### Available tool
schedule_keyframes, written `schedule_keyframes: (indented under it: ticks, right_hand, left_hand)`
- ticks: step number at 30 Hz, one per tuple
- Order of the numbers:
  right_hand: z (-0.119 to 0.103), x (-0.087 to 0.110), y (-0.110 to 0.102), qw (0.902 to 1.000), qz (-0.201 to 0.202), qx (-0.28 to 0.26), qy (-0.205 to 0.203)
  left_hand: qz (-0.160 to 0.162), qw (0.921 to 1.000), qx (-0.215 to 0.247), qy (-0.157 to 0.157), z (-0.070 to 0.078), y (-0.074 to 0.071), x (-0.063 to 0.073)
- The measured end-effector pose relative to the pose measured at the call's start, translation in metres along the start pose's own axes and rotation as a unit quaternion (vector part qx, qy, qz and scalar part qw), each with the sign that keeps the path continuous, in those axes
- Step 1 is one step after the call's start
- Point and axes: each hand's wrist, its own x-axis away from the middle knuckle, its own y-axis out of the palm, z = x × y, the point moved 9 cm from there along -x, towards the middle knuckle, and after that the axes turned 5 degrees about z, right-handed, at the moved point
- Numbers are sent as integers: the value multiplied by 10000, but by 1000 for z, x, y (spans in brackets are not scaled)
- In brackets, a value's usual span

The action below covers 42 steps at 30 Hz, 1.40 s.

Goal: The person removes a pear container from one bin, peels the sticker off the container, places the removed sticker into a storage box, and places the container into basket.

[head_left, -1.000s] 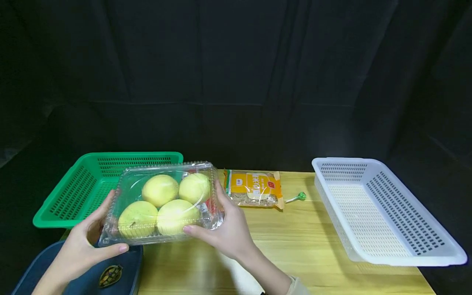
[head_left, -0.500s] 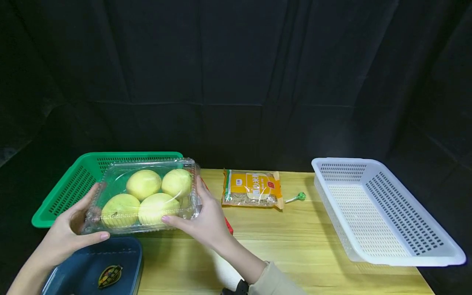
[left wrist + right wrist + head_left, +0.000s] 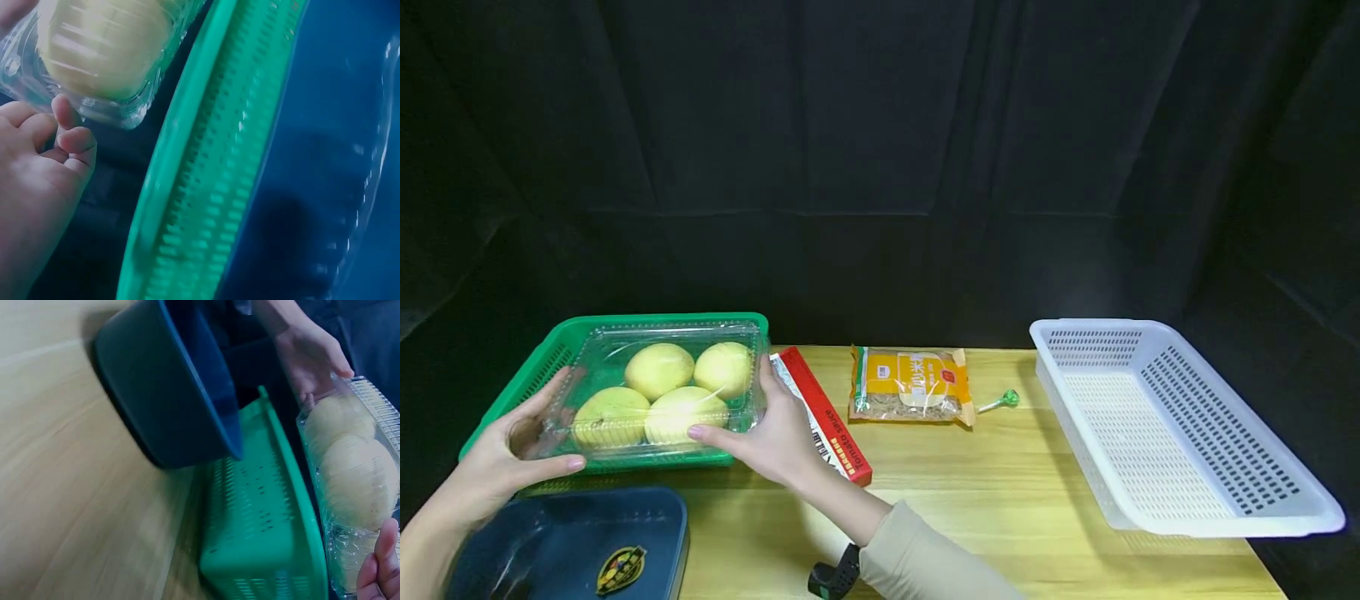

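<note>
Both hands carry a clear plastic clamshell box (image 3: 677, 331) over the green basket (image 3: 490, 412). Several round yellow-green fruits (image 3: 685, 415) lie inside it. My left hand (image 3: 493, 458) grips the box's left end, thumb along the near side. The right hand (image 3: 775, 433) holds the other end, its thumb on the front edge. In the left wrist view, a gap shows between the box (image 3: 128, 115) and the basket rim (image 3: 169, 156). The right wrist view shows the box (image 3: 350, 469) above the basket's rim, the left hand (image 3: 312, 359) at its far end.
A dark blue bin (image 3: 651, 500) with a gold-and-black label sits front left. Right of the basket are a red tomato sauce carton (image 3: 827, 421), an orange food packet (image 3: 913, 383) and a green-wrapped lollipop (image 3: 1000, 401). A white basket (image 3: 1082, 442) stands at the right.
Both hands have moved left with the fruit box, from partly beside the green basket to over it. The red carton, largely hidden before, now shows beside the right hand.
</note>
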Motion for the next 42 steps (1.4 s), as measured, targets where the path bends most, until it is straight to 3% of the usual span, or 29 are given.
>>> schedule_keyframes:
  ticks: [4, 8, 16, 21, 27, 32, 42]
  right_hand:
    - [6, -5, 11, 9994, 16, 206, 281]
    - [4, -12, 18, 9993, 3, 192, 325]
    - [11, -19, 36, 9973, -21, 258, 680]
    - [15, -25, 46, 9959, 8, 319, 847]
    - [10, -34, 57, 9950, -36, 29, 1001]
    - [10, -38, 63, 9890, 64, -204, 1464]
    - [21, -41, 79, 9731, 299, -866, 2113]
  left_hand:
    - [-1, 9989, -464, -87, -11, -7, -2]
    - [-27, 9986, -536, -24, -15, -12, -9]
    - [-150, 9998, -87, -19, -29, -21, -14]
    - [-304, 9993, 9, -234, -39, -23, -20]
    - [-363, 9976, -181, -554, -47, -32, -27]
    - [-516, 9943, -353, -867, -54, -35, -32]
    - [-590, 9889, -952, -973, -60, -41, -39]
